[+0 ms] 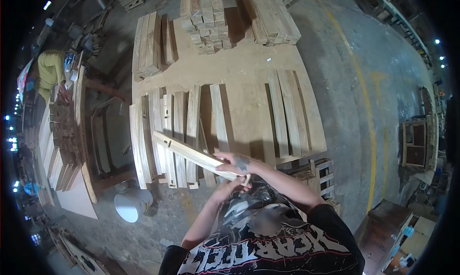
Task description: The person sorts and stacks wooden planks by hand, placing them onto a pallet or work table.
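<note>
Person stands over a large pale wooden work surface (239,78) covered in sawdust, holding a long pale wooden slat with a notch near its far end (189,152). Right hand (237,163) is wrapped around the near end of the slat; left hand (225,186) sits just under that same end, fingers closed on it as far as can be seen. The slat is raised above a row of similar wooden slats (177,131) lying side by side on the surface, angled up-left. Step looks like inspecting or placing one slat. Next move likely calls for lowering it level, parallel to the row. White plastic bucket (132,204) stands on the floor nearby; another person in a yellow top (50,69) works far left.
</note>
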Tool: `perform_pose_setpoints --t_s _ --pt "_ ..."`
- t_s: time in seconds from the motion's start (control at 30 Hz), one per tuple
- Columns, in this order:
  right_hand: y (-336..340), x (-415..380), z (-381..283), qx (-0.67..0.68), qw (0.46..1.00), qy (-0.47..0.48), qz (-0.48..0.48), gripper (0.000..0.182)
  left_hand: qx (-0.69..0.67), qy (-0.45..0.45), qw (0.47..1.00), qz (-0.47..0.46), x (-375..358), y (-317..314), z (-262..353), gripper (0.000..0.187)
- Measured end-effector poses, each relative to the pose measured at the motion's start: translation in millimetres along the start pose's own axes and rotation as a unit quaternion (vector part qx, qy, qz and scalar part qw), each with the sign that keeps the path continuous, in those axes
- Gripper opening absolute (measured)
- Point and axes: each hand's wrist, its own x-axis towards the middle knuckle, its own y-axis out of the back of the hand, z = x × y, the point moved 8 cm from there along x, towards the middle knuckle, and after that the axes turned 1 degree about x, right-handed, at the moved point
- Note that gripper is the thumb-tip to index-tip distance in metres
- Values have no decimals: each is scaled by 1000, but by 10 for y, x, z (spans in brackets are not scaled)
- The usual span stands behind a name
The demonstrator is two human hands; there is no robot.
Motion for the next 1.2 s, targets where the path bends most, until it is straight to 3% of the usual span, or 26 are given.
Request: perform_pose_setpoints --t_s 0.1,0.23,0.3,0.37,0.5,0.53,0.67,0.73,0.8,0.93,1.07,1.13,1.2 --pt "210 -404 407 88 990 83 68 79 73 -4 988 135 133 -240 -111 60" --pt "452 -648 1003 186 967 64 164 72 98 -22 986 130 413 -439 -110 62" --pt "567 -647 1232 247 944 59 212 69 46 -77 975 204 440 -206 -121 49" --pt "632 -626 1295 225 938 72 254 66 24 -113 960 257 378 -13 26 42" --pt "559 -527 1364 244 921 61 298 65 72 -99 932 342 387 364 178 37" --pt "518 -490 1399 249 917 56 307 66 148 -94 922 345 420 440 192 44" --pt "343 -438 1481 314 904 -13 289 65 166 -93 913 360 465 704 -21 41" --pt "224 -285 1693 289 894 23 342 65 184 -102 895 394 383 842 -171 39" --pt "142 -215 1780 271 883 59 379 66 262 -78 861 429 229 882 -181 42" --pt "105 -232 1786 222 885 30 408 67 409 -17 799 441 150 931 -141 51" --pt "126 -355 1755 214 888 0 408 65 522 -47 734 433 387 928 -151 63" --pt "52 -339 1853 293 874 -22 388 61 538 -43 717 441 499 897 -122 68" --pt "25 -346 1895 366 854 -28 370 56 526 -1 734 430 548 931 -123 66"
